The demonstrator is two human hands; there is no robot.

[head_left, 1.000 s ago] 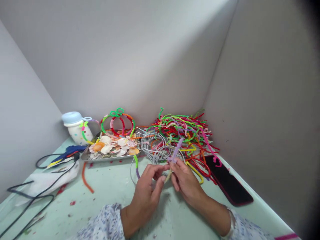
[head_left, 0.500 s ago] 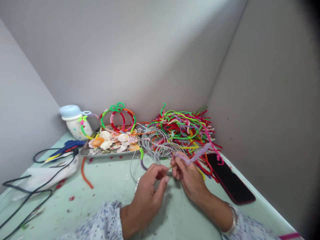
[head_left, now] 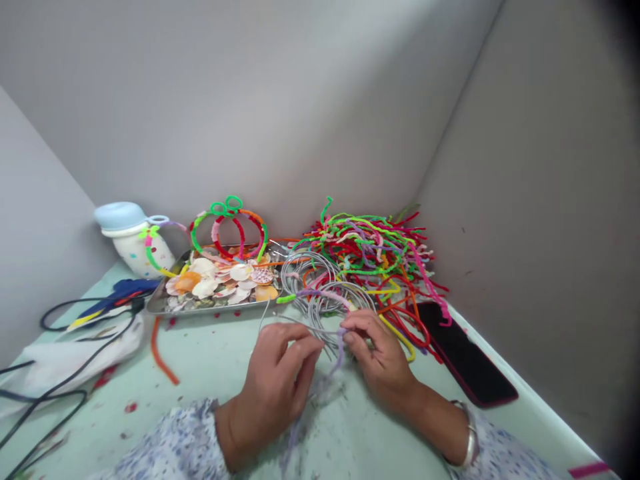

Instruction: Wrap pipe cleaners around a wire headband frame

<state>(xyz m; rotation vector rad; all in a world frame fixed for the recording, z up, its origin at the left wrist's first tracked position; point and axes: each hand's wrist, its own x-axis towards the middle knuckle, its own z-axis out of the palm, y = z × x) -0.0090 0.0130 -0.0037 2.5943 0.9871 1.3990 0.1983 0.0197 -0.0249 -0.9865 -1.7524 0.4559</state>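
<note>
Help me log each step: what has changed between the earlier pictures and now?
The fuzzy lavender stem in the right hand swung from pointing upward, then rightward, to hanging down. The fuzzy green-and-purple strip swung up and right, from beside the left hand to in front of the looped grey wires. Whether the left hand released anything is unclear. The rectangular metal tray of shells and flat black phone stayed put.

A head-worn camera looks forward and down, close above left hand (head_left: 277,377) and right hand (head_left: 383,367), across a table (head_left: 205,363) toward grey walls (head_left: 260,107).
</note>
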